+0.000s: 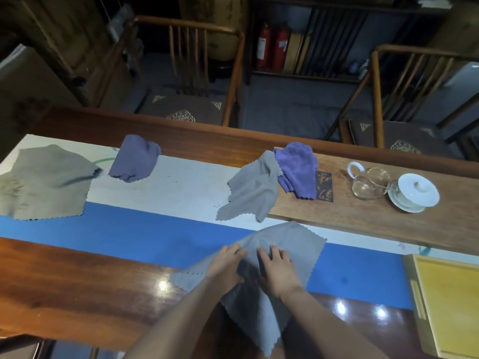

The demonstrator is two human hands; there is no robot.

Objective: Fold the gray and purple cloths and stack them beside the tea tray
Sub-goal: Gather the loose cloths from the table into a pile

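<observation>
One gray cloth (pixel 285 244) is being worked at the near edge of the table (pixel 77 281), spread over the blue runner strip (pixel 129 237), one corner draped off the table's front edge. Left hand (pixel 226 265) & right hand (pixel 276 270) are laid on its middle, fingers pressed into the fabric, a fold bunched between them; whether it's pinched can't be told. Open runner is seen to the left. Further back: a 2nd gray cloth (pixel 254 193) crumpled, touching a purple cloth (pixel 298 169) on the wooden tea tray (pixel 363 216). Far left, a 3rd gray cloth (pixel 44 182) is spread flat, w/ another purple cloth (pixel 134 159) beside it. Glass pitcher (pixel 368 182) & lidded cup (pixel 414 190) are seen at right.
</observation>
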